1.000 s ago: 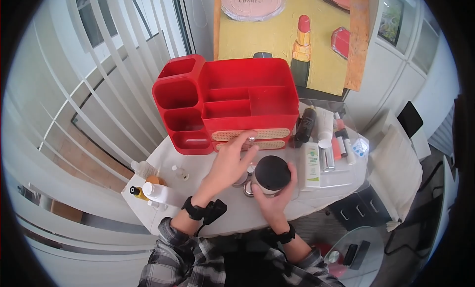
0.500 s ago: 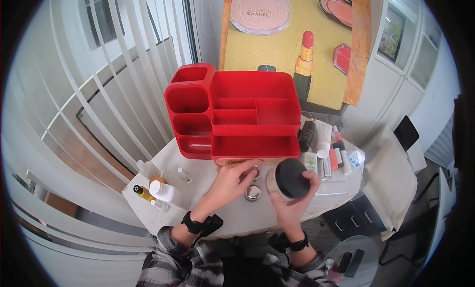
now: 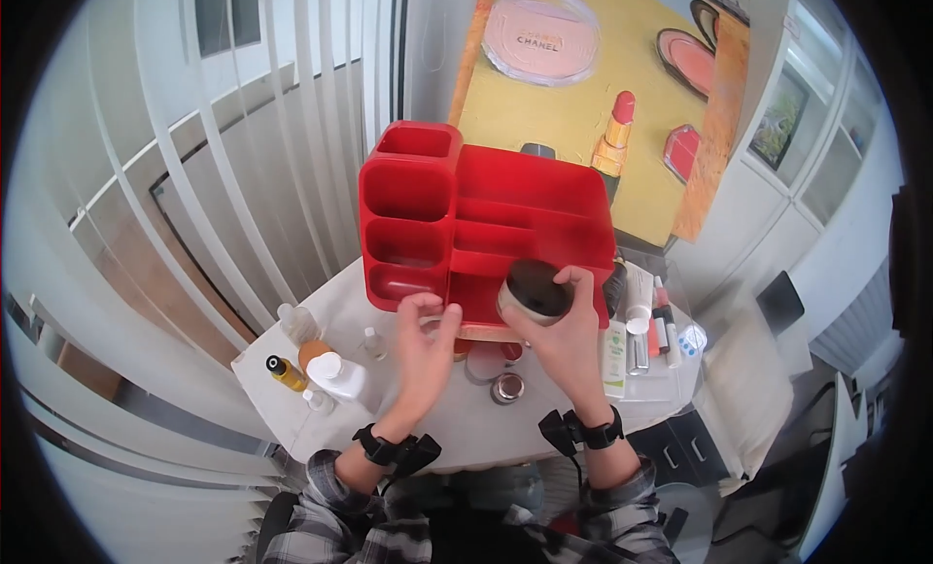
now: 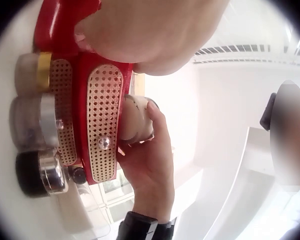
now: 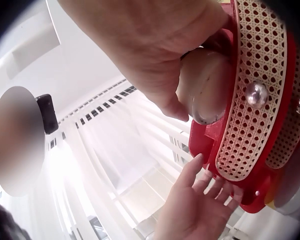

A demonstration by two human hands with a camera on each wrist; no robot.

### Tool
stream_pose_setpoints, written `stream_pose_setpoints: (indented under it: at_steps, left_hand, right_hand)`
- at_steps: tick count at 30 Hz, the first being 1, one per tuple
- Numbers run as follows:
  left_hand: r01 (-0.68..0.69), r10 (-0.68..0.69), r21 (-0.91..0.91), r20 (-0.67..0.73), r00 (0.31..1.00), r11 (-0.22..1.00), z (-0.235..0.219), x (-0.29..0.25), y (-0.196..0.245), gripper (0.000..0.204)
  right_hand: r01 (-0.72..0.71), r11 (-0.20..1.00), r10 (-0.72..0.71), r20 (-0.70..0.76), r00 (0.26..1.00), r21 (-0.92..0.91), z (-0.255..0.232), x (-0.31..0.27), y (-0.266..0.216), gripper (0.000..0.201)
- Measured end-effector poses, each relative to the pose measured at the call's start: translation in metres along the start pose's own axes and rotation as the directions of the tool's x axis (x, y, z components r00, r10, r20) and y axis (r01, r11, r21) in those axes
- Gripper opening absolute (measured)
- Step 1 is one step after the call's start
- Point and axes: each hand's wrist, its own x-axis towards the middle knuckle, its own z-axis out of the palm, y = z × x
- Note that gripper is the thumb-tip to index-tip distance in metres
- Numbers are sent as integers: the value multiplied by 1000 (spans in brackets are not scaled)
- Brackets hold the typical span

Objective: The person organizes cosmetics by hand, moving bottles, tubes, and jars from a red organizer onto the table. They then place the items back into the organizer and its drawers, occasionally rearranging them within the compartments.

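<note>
My right hand (image 3: 573, 345) grips a pale jar with a black lid (image 3: 536, 290), tilted over the open upper drawer (image 3: 473, 294) of a red organizer (image 3: 535, 183). In the right wrist view the jar's pale body (image 5: 205, 87) is right at the drawer's edge. The drawer front is a woven panel (image 4: 105, 90) with a round silver knob (image 4: 104, 143). My left hand (image 3: 425, 360) is at the drawer's front left corner, its fingers loosely bent and nothing held. Below the drawer stand a gold-lidded jar (image 4: 29, 75), a silver-lidded jar (image 4: 32, 122) and a black-and-silver jar (image 4: 32, 173).
To the left on the white table are a white bottle (image 3: 340, 377), a yellow bottle with a black cap (image 3: 285, 372) and a small clear bottle (image 3: 374, 342). A white-and-green bottle (image 3: 614, 358), a white tube (image 3: 639, 302) and several cosmetics lie at right. A painted board (image 3: 544, 107) stands behind.
The upper drawer has come out from the organizer. My right hand has lifted the jar from low over the table to the drawer. My left hand has left the knob area and moved left.
</note>
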Motion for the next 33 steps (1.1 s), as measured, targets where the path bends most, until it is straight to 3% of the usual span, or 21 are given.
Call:
stream_pose_setpoints:
  at_steps: [2, 3, 6, 8, 10, 15, 25, 27, 33]
  left_hand:
    - [163, -153, -188, 66, 986, 969, 8, -4, -1, 48]
    - [166, -158, -188, 57, 986, 968, 9, -4, -4, 48]
    - [204, -192, -243, 73, 979, 948, 11, -1, -10, 54]
    - [358, -332, -320, 137, 933, 877, 8, -2, 4, 56]
    - [353, -325, -318, 139, 936, 880, 7, -3, 5, 56]
    - [352, -323, -286, 145, 935, 891, 5, -3, 4, 56]
    - [409, -379, -313, 156, 912, 857, 4, -4, 9, 55]
    - [415, -384, -313, 159, 910, 854, 4, -2, 4, 55]
    - [413, -388, -301, 140, 911, 860, 5, -3, 6, 55]
  right_hand:
    - [-47, 999, 47, 37, 998, -8, 6, 0, -13, 66]
    - [-98, 995, 99, 61, 993, -15, 9, -1, -18, 66]
    - [18, 993, -8, 83, 997, -118, 19, -1, -6, 68]
    - [-32, 990, 48, 115, 992, -137, 17, 0, -14, 69]
    - [-79, 985, 102, 148, 984, -156, 18, 1, -18, 70]
    - [50, 957, -3, 162, 987, -287, 23, 2, -23, 69]
    - [-13, 972, 69, 231, 970, -235, 28, 14, -7, 65]
    - [39, 932, 60, 260, 964, -361, 31, 18, -1, 64]
    - [50, 914, 92, 324, 942, -403, 27, 18, -5, 55]
